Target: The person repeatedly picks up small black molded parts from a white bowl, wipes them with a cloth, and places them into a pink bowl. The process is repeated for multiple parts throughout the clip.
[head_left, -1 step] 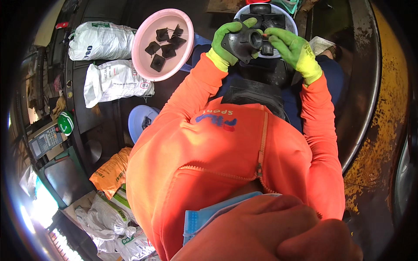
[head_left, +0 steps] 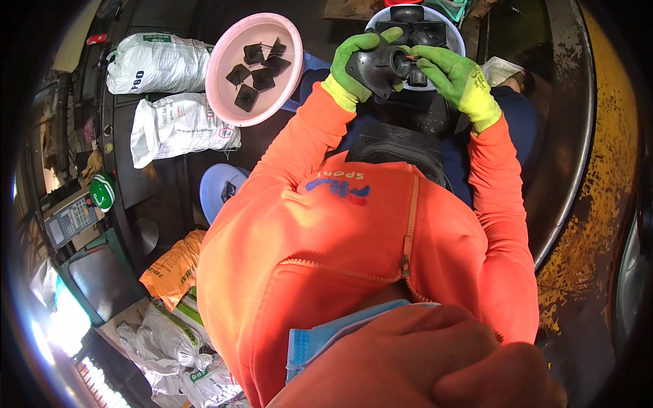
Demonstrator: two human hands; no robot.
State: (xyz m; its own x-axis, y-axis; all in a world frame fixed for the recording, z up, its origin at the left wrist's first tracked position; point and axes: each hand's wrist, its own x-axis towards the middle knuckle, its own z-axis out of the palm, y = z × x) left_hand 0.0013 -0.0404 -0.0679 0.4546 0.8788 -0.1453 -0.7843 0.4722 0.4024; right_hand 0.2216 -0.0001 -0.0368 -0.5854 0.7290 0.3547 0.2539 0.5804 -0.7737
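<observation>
My left hand point(head_left: 355, 68), in a green glove, grips a black plastic part point(head_left: 378, 69) with a square base and a round hub, held up in front of me. My right hand point(head_left: 454, 76), also green-gloved, holds the same part from the right, its fingertips pinching at the hub opening. Just behind the hands stands a white bowl point(head_left: 454, 34) with more black parts in it. A pink bowl point(head_left: 221, 95) to the left holds several small black square pieces point(head_left: 255, 68).
Two white sacks point(head_left: 156, 64) point(head_left: 180, 126) lie left of the pink bowl. A blue bowl point(head_left: 212, 187) sits by my left elbow, an orange sack point(head_left: 173, 265) below it. A rusty yellow curved metal rim point(head_left: 592, 204) runs down the right side.
</observation>
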